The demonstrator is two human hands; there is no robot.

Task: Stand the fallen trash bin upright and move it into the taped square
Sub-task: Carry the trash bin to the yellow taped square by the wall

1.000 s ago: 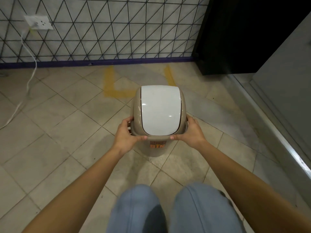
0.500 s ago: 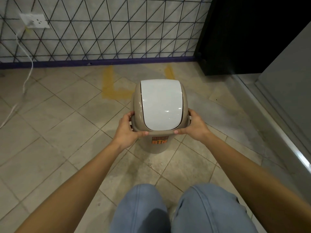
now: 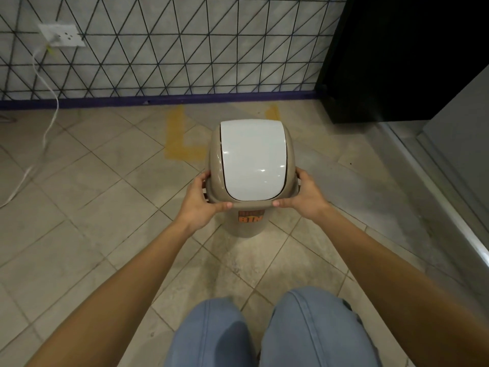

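A beige trash bin point(image 3: 251, 223) with a white swing lid point(image 3: 252, 162) stands upright in front of me. An orange label shows on its near side. My left hand point(image 3: 202, 201) grips the rim on the left, and my right hand point(image 3: 304, 194) grips the rim on the right. Yellow tape marks of the square point(image 3: 176, 144) lie on the floor just beyond the bin, near the wall. The bin hides part of the square, and its base looks short of the tape.
A tiled wall with a purple baseboard point(image 3: 158, 100) runs behind the square. A socket point(image 3: 62, 35) with a white cable point(image 3: 50, 115) is at left. A black cabinet point(image 3: 397, 62) and a raised metal sill point(image 3: 449, 207) border the right. My knees point(image 3: 264, 332) are below.
The bin and both hands have shifted slightly away from me toward the yellow tape. My grip on the rim is unchanged.
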